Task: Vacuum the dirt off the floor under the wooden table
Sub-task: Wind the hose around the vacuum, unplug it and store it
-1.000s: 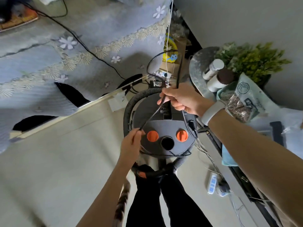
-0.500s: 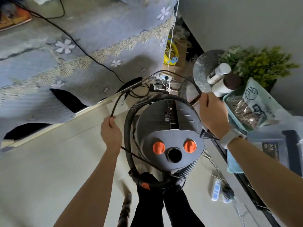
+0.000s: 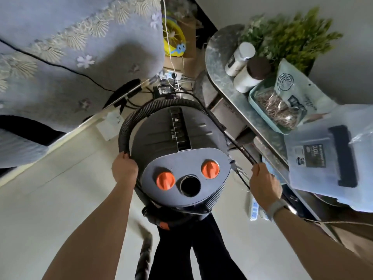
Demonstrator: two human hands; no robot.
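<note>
Vacuum position: the vacuum cleaner [image 3: 181, 158] stands on the pale floor [image 3: 50, 199], directly in front of the person's legs, between the bed [image 3: 60, 57] on the left and a grey surface [image 3: 226, 81] on the right.
Orientation: seen from above, the body's long axis runs from the person outward; the flat panel end faces the person, the slotted ridge points away toward the wall corner.
Appearance: dark grey rounded body, lighter grey oval panel, a ribbed vent strip along the top.
Knobs: two orange knobs [image 3: 165, 181] on the panel, one round black port [image 3: 190, 185] between and below them.
Hose: one black corrugated hose [image 3: 129, 126] loops around the far and left sides of the body.
Cord: one thin black power cord [image 3: 240, 146] runs along the right side of the body.
Left hand: the left hand [image 3: 124, 168] grips the cord where it meets the hose at the left edge; fingers curled around it.
Right hand: the right hand [image 3: 263, 183] holds the cord beside the body's right edge; fingers closed around it, a grey band on the wrist.
Surface contents: two capped bottles [image 3: 245, 75], one green plant [image 3: 286, 37], one teal tray [image 3: 268, 110] carrying packets, one clear lidded box [image 3: 327, 156].
Floor, right: one white power strip [image 3: 254, 208] lies near the right hand.
</note>
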